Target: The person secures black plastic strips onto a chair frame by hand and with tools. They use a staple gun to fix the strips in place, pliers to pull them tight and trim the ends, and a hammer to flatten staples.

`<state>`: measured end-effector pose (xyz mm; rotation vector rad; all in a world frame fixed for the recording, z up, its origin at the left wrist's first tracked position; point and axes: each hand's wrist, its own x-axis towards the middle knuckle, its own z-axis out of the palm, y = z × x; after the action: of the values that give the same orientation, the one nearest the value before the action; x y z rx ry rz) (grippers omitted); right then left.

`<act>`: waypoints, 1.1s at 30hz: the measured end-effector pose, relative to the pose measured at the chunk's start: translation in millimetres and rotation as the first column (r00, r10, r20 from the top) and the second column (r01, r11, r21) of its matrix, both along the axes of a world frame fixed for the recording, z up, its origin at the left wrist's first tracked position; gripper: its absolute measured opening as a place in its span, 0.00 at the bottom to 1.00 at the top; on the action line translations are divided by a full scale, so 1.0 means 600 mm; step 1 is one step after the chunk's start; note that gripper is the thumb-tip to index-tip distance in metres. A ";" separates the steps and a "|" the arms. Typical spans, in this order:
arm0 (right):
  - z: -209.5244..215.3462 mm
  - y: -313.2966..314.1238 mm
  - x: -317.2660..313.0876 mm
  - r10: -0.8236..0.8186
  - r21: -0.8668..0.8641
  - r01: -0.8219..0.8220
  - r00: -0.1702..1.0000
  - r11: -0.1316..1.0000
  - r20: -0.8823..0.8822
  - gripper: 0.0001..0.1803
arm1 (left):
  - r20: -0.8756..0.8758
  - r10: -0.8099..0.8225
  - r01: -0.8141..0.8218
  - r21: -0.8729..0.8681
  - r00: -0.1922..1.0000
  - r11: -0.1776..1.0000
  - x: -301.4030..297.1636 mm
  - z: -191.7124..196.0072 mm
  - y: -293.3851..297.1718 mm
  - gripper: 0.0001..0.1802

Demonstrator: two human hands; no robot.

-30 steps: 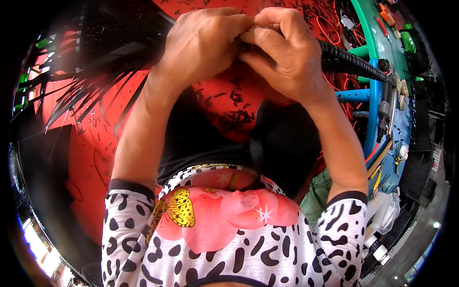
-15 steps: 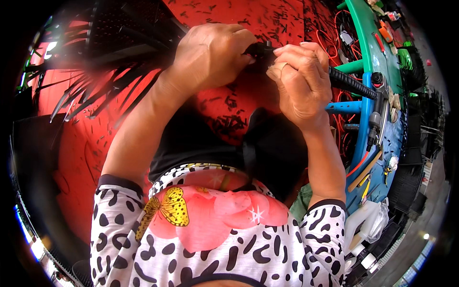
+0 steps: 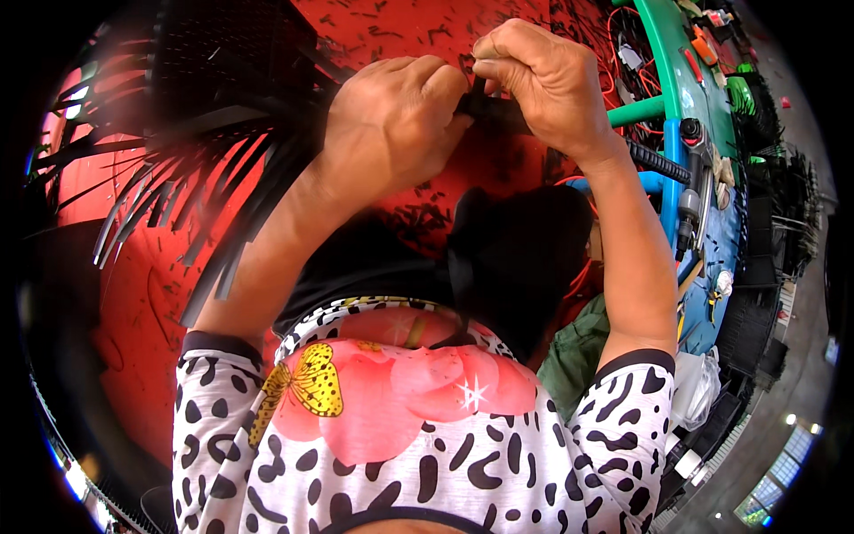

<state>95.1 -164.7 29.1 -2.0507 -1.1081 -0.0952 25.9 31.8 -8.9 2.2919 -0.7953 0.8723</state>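
My left hand (image 3: 391, 116) is closed, knuckles up, around part of a black woven piece (image 3: 236, 67) made of flat strips. Its body spreads out to the far left, and many loose strip ends (image 3: 173, 191) fan down past my left forearm. Dark material of the same kind runs between my two hands. My right hand (image 3: 556, 89) is raised a little farther away, with thumb and fingers pinched on a short black strip (image 3: 478, 87) that stands up beside the left knuckles. The left fingertips are mostly hidden behind the hand.
Black strip offcuts litter the red floor (image 3: 418, 31). On the right stands a blue and green bench (image 3: 716, 258) carrying a power tool (image 3: 689, 209), an orange item (image 3: 703, 49) and a clear plastic bag (image 3: 698, 392). Black woven pieces (image 3: 769, 222) are piled beyond it.
My right hand has moved up and away, turning from curled fingers to a pinch on the strip. My left hand stays nearly in place. The hanging strip ends have swung downward across my left forearm.
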 end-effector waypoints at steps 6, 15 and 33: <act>0.012 0.007 0.020 0.018 -0.018 -0.026 0.937 0.999 -0.349 0.03 | 0.004 0.025 -0.025 -0.014 1.000 1.000 0.000 0.001 -0.001 0.21; -0.017 0.027 0.079 0.094 -0.044 -0.185 0.674 0.982 -0.733 0.04 | 0.028 0.007 -0.007 -0.009 1.000 1.000 0.003 -0.003 0.001 0.20; -0.027 -0.184 -0.109 -0.530 0.311 0.435 0.760 0.845 0.377 0.04 | -0.155 -0.054 0.053 -0.008 0.986 0.999 0.018 -0.007 -0.012 0.14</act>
<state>29.8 -275.0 12.9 -2.1282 -0.7415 -0.9582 36.4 24.7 -13.4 2.2919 -0.7817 0.6611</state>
